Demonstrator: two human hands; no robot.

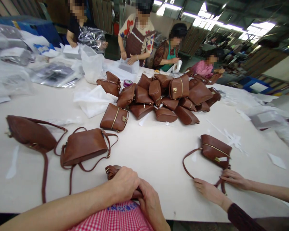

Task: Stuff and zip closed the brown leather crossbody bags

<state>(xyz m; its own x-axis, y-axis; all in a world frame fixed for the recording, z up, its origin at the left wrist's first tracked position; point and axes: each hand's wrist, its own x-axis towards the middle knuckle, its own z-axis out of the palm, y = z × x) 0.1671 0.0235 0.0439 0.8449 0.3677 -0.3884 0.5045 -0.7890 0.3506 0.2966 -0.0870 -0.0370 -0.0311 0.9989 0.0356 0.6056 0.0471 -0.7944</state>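
Two hands (125,182) (149,199), grip clamped on brown leather item (112,171); pale table (156,147), dim workshop (194,40) beyond.

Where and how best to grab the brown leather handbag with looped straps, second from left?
Probably by its long edges, mid-body, from above: the handbag lies with a broad smooth side up, and thin brown leather straps loop off both ends, so end grips could snag.

Glossy brown bundle (111,172), folded at one end, partly hidden in both hands (127,181).
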